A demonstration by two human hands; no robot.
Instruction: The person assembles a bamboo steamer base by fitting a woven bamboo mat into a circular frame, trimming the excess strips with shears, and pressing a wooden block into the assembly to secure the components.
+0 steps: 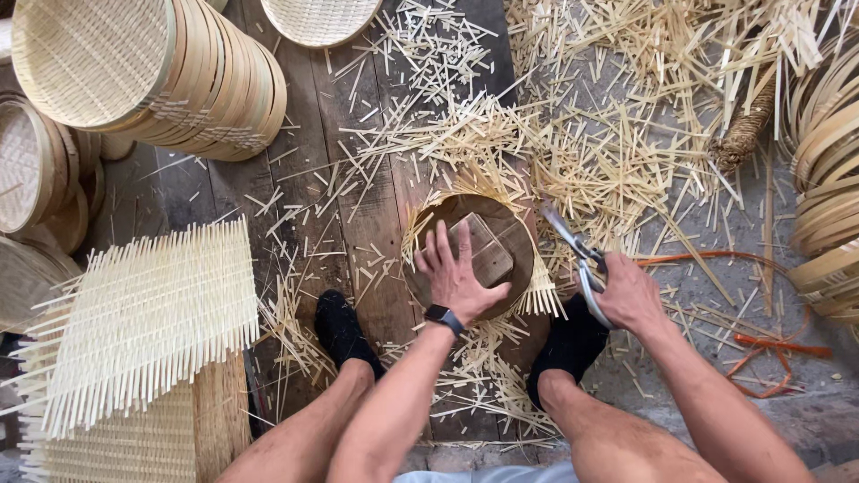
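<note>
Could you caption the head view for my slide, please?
Left hand presses a round wooden form; right hand holds shears.

- One view only: a head-worn camera, looking almost straight down past the person's forearms and knees.
- The top of the frame points away from the person, across the plank floor [358, 206].
- Range is close: the left hand [456, 277] and right hand [631, 295] sit mid-frame.
- No second view to compare.
</note>
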